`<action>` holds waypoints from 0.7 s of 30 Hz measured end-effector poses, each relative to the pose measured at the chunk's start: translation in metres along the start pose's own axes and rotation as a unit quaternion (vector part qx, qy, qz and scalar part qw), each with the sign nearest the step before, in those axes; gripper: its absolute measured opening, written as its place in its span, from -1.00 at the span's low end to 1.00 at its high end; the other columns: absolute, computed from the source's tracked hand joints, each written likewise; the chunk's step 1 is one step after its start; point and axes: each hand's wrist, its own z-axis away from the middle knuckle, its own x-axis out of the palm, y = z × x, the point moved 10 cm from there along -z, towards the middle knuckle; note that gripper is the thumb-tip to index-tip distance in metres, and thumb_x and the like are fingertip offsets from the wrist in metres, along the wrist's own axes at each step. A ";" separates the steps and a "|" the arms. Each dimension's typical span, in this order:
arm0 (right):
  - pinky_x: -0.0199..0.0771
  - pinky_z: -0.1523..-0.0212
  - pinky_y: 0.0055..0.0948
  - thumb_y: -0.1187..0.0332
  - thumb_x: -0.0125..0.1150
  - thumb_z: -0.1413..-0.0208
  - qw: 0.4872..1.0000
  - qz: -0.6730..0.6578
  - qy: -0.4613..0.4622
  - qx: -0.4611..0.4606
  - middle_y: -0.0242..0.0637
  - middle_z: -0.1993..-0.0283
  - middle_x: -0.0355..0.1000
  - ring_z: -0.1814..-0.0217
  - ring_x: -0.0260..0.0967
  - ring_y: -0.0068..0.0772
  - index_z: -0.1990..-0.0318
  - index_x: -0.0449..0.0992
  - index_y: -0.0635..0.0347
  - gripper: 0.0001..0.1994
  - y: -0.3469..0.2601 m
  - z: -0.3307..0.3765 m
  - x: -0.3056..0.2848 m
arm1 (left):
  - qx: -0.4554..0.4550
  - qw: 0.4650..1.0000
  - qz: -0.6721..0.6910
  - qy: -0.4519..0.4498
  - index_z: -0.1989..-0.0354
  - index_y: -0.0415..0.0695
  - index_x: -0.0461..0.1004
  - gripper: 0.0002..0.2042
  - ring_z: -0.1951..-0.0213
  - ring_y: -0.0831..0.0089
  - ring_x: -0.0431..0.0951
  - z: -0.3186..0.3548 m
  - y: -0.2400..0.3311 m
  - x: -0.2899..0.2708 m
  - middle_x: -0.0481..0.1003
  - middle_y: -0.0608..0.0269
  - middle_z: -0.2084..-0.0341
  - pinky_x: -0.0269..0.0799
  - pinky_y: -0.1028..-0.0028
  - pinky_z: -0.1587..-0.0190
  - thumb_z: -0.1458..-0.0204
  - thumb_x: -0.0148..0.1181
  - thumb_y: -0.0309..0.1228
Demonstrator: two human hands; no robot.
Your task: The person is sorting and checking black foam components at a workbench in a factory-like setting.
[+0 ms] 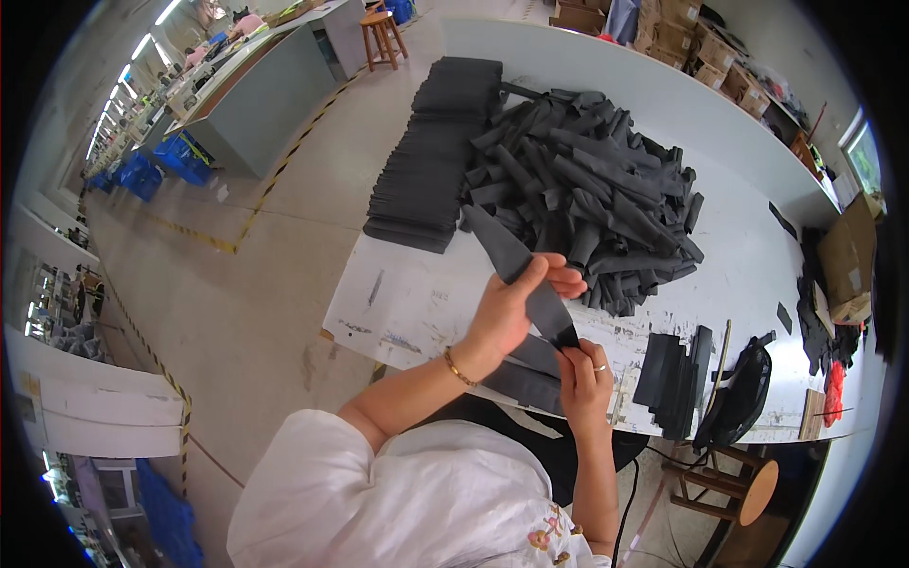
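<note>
Strip [530,284] of dark grey fabric is held between both hands above the near edge of the desk [417,303]. Its lower end is pinched by the right hand [584,383], whose fingers [571,357] are closed tight on it just in front of the body. A little farther up, the left hand [507,312] is wrapped around the middle of the strip, thumb [530,276] on top and the other fingers curled beneath, so the cloth is gripped firmly there too. The long axis of the strip runs from the right hand up and away to the left, and its free end [483,222] is seen beyond the left hand, pointing toward the far piles. The left hand is therefore the nearer one to that loose end. Another grey piece [525,383] lies flat under the hands at the desk edge. To the right, a small flat stack [668,374] of dark pieces is laid beside a black bag [743,393]. Farther off, a heap [597,199] of rolled dark strips is spread over the desk, and beside it, on the left, a neat row [431,161] of folded pieces is ranged along the edge.
</note>
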 end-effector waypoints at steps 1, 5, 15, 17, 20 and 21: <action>0.41 0.47 -0.29 0.64 0.36 0.08 1.000 -0.001 0.004 -0.003 -0.10 0.25 0.40 0.42 0.40 -0.09 0.26 0.44 0.26 -0.76 -0.001 -0.003 -0.001 | 0.003 1.000 -0.003 -0.003 0.05 -0.28 0.44 -0.68 0.13 0.09 0.60 0.002 -0.003 0.002 0.57 -0.06 0.22 0.48 0.18 -0.04 -0.24 0.08 -0.25; 0.43 0.44 -0.30 0.65 0.34 0.09 0.999 -0.008 0.023 -0.029 -0.11 0.26 0.40 0.39 0.41 -0.11 0.29 0.45 0.29 -0.78 -0.008 -0.007 -0.008 | 0.001 1.000 0.019 -0.021 0.08 -0.24 0.45 -0.70 0.11 0.06 0.60 0.016 -0.020 0.014 0.57 -0.01 0.24 0.47 0.17 -0.06 -0.25 0.07 -0.23; 0.46 0.41 -0.32 0.67 0.32 0.11 0.998 -0.026 0.012 -0.047 -0.13 0.27 0.40 0.37 0.43 -0.12 0.31 0.46 0.31 -0.79 -0.013 -0.011 -0.005 | 0.029 0.998 0.053 0.006 0.06 -0.24 0.42 -0.70 -0.01 0.05 0.54 0.026 -0.033 0.004 0.56 -0.02 0.19 0.39 0.13 -0.17 -0.29 -0.01 -0.23; 0.45 0.40 -0.32 0.68 0.31 0.12 0.999 -0.028 0.006 -0.046 -0.13 0.27 0.40 0.37 0.42 -0.12 0.31 0.46 0.31 -0.79 -0.013 -0.013 -0.004 | 0.026 0.998 0.060 0.003 0.06 -0.23 0.42 -0.71 -0.01 0.05 0.54 0.026 -0.036 0.003 0.57 0.00 0.18 0.37 0.13 -0.18 -0.29 -0.01 -0.23; 0.44 0.40 -0.32 0.68 0.31 0.12 0.999 -0.030 -0.004 -0.044 -0.14 0.28 0.40 0.37 0.41 -0.13 0.31 0.46 0.31 -0.79 -0.014 -0.014 -0.003 | 0.032 0.998 0.054 0.002 0.05 -0.23 0.42 -0.71 -0.02 0.07 0.54 0.027 -0.037 0.003 0.57 0.02 0.17 0.37 0.14 -0.18 -0.30 -0.02 -0.23; 0.44 0.41 -0.33 0.68 0.31 0.12 0.999 -0.031 -0.005 -0.044 -0.14 0.28 0.39 0.37 0.41 -0.14 0.31 0.46 0.31 -0.79 -0.014 -0.014 -0.003 | 0.032 0.998 0.054 0.003 0.05 -0.23 0.42 -0.71 -0.02 0.07 0.54 0.027 -0.039 0.002 0.57 0.02 0.17 0.37 0.14 -0.18 -0.30 -0.02 -0.23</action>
